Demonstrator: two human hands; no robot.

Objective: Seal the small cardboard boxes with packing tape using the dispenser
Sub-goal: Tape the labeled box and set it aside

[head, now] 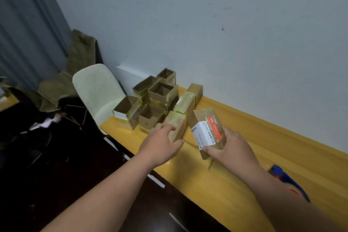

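Note:
My right hand (228,149) grips a small cardboard box (208,128) that carries a white label and a red strip, and holds it tilted just above the yellow table (263,147). My left hand (162,144) rests on a taped box (176,124) at the near end of a row of taped boxes (185,102). Beyond them is a pile of open boxes (150,98), several with their tops unfolded. The blue and orange tape dispenser (289,181) lies on the table behind my right forearm, partly hidden.
The table runs along a pale wall (207,24). A cream chair (98,90) stands at the table's far left end, with an olive cloth (75,66) draped behind it. The floor to the left is dark.

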